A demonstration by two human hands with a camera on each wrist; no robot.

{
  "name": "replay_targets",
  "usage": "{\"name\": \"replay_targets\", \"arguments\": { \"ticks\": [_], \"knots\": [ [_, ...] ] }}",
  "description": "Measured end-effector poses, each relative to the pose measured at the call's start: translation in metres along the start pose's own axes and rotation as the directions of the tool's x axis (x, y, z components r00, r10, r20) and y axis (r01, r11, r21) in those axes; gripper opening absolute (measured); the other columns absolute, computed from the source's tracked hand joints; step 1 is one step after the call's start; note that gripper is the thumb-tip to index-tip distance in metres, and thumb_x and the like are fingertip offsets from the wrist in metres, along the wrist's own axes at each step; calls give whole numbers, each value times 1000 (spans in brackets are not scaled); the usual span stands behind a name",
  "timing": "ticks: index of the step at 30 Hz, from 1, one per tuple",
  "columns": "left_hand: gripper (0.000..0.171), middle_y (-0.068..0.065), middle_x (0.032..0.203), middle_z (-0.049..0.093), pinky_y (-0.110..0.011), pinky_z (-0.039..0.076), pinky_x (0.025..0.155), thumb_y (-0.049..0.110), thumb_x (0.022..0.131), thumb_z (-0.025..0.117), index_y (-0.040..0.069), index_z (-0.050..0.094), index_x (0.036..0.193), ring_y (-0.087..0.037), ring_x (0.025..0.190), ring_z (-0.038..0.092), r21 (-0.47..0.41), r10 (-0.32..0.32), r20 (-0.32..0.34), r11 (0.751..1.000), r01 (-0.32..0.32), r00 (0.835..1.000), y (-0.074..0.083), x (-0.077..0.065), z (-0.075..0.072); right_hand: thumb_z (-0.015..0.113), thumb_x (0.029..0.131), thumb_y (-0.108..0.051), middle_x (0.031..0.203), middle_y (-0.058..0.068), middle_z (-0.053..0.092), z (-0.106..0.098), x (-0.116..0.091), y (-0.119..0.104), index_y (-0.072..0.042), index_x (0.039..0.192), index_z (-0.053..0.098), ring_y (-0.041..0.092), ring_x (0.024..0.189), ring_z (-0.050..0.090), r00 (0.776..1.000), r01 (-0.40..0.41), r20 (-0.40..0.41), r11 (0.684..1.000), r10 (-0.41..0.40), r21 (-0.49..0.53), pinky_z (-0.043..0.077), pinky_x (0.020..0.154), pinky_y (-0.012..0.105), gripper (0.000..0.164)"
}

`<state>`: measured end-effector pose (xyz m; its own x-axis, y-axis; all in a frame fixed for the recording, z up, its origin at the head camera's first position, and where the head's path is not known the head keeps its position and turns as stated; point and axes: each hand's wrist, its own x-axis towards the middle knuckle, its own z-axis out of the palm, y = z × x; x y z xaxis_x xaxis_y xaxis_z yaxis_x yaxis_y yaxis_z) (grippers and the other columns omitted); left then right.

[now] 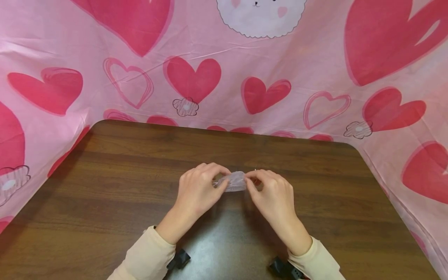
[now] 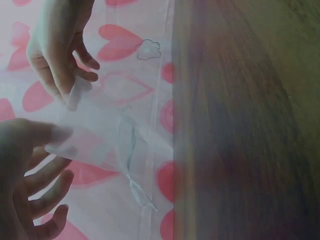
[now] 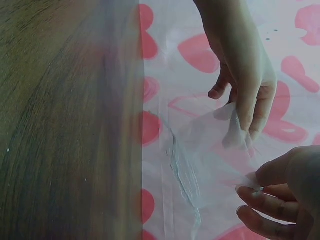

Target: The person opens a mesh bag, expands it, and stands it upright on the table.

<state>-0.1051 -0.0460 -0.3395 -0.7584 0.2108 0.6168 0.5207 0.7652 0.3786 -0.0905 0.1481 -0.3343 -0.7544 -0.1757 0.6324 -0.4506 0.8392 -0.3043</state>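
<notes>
Between the two hands stretches a small translucent plastic bag (image 1: 236, 182), thin and crumpled, held up over the table. My left hand (image 1: 199, 186) pinches its left end between thumb and fingers. At the other end, my right hand (image 1: 274, 190) pinches the upper edge with thumb and forefinger. In the left wrist view the bag (image 2: 95, 125) hangs as a see-through sheet with a creased, twisted lower edge. The left thumb shows hazily through the film there. From the right wrist, the same bag (image 3: 200, 150) spans both hands' fingertips, its crinkled strip hanging on the side toward the table.
Below the hands is a dark brown wooden table (image 1: 115, 186) with rounded far corners. A pink cloth (image 1: 231, 70) printed with hearts hangs behind it and along both sides. Black wrist devices (image 1: 180, 258) sit under the light sleeves (image 1: 148, 252).
</notes>
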Motion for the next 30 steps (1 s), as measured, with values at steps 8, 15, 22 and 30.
{"name": "replay_targets", "arguments": {
  "ticks": [8,15,22,30],
  "knots": [
    [9,19,69,60,-25,38,49,30,78,83,29,76,83,-4,57,49,-4,31,-5,1000,-31,1000,-1,0,1,86,77,-12,71,-5,66,1,0,-1,-16,85,78,11,62,59,1000,23,16,1000,-24,13,46,52,31,12],
    [6,17,64,60,-28,39,49,24,81,79,29,76,83,-5,55,51,23,-16,-37,1000,17,999,-1,1,0,90,73,-22,72,-9,64,0,-1,-1,-16,91,78,6,62,57,997,34,63,999,-37,37,45,52,29,23],
    [11,14,61,56,-31,39,48,19,80,77,28,76,87,-9,51,49,43,-28,-60,999,30,998,-1,0,0,87,75,-14,71,-7,65,-1,0,-1,-17,87,78,11,63,61,1000,12,27,1000,-12,12,46,52,33,15],
    [12,16,78,65,-31,43,52,24,79,80,29,74,89,-8,67,58,26,-5,-26,1000,5,1000,-2,1,0,83,79,-12,71,-7,65,-2,1,0,-17,85,77,13,64,61,1000,-2,-9,1000,2,28,45,53,33,10]
  ]
}}
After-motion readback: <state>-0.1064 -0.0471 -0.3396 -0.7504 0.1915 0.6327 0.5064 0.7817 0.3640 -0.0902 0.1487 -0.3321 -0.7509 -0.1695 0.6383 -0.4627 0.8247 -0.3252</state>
